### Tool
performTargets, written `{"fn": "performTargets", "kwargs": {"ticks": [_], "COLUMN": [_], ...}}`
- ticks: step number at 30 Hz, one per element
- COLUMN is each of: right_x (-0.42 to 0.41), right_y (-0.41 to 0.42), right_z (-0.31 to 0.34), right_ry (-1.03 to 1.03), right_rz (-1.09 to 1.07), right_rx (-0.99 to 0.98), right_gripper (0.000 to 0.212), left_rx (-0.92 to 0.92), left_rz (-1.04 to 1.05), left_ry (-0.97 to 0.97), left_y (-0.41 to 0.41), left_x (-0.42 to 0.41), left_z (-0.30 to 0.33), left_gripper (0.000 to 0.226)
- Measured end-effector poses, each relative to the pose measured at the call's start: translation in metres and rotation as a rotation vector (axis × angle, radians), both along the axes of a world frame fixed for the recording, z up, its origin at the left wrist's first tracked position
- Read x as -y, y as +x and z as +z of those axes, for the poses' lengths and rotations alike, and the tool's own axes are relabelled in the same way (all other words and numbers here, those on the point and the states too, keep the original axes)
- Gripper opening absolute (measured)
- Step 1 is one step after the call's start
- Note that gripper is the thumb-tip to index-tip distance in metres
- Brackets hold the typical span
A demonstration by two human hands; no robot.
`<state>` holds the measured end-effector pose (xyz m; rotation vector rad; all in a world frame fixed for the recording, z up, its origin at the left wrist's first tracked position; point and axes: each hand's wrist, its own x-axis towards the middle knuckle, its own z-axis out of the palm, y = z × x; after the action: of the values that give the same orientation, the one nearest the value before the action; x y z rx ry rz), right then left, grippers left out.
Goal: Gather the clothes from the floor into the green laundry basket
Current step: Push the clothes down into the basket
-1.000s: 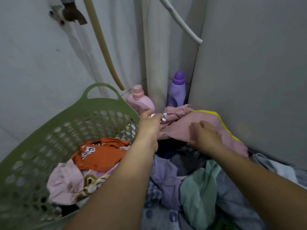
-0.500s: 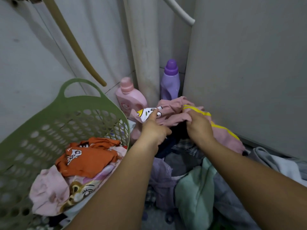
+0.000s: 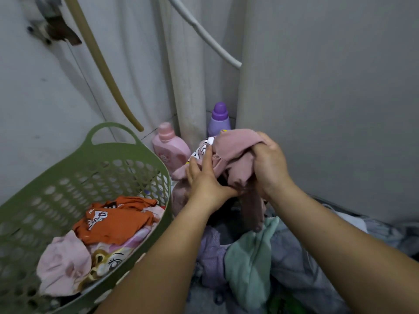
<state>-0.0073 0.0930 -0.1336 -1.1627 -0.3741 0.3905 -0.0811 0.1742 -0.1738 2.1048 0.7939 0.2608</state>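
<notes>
Crowding the corner, the green laundry basket [image 3: 145,155] leans left, its rim just beside the clothes pile [image 3: 249,257] on the floor; a pink bottle [image 3: 170,148] and purple bottle [image 3: 218,120] stand against grey walls. The right hand [image 3: 269,164] grips the bunched pink garment [image 3: 235,150], lifted above the pile; the left hand [image 3: 204,177] pinches its lower fold, fingers extended.

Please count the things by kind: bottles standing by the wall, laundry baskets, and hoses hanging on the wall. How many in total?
Bottles: 2, a pink bottle and a purple bottle
Green laundry basket: 1
Hoses: 2, a tan hose and a white hose
Total: 5
</notes>
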Motion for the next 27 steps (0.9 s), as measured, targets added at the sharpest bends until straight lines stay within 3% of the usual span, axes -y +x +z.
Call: {"fn": "performTargets", "kwargs": {"ticks": [4,8,9,13,16,19,23,25,27], "right_x": [0.007,0.018,0.025,0.057,0.075,0.078,0.065,0.055,0.046], "right_y": [-0.017,-0.034,-0.036,-0.029,-0.028,-0.039,-0.050,-0.058,-0.064], "right_z": [0.031,0.047,0.048,0.033,0.010,-0.008,-0.031,-0.033,-0.027], "right_ry": [0.033,-0.153,-0.185,-0.426,-0.382,-0.379,-0.631,-0.778,-0.911], "right_rz": [0.066,0.185,0.228,0.244,0.332,0.269,0.330,0.300,0.133], "right_rx": [0.089,0.299,0.333,0.430,0.388,0.343,0.373,0.437,0.546], "right_gripper": [0.028,0.019,0.018,0.083,0.079,0.074,0.136,0.141,0.141], "left_rx": [0.402,0.436,0.458,0.544,0.632,0.724,0.854,0.915,0.949], "left_rz": [0.150,0.232,0.264,0.380,0.439,0.534,0.644,0.675,0.695], "left_ry": [-0.149,-0.187,-0.179,-0.233,-0.328,-0.426,-0.559,-0.616,-0.658], "left_y": [-0.011,-0.030,-0.034,-0.045,-0.047,-0.055,-0.073,-0.083,-0.095], "left_x": [0.002,0.012,0.014,0.007,-0.007,-0.011,-0.013,-0.020,-0.028], "left_z": [0.013,0.035,0.039,0.058,0.065,0.077,0.091,0.092,0.095], "left_gripper": [0.067,0.036,0.034,0.034,0.050,0.044,0.022,0.028,0.034]}}
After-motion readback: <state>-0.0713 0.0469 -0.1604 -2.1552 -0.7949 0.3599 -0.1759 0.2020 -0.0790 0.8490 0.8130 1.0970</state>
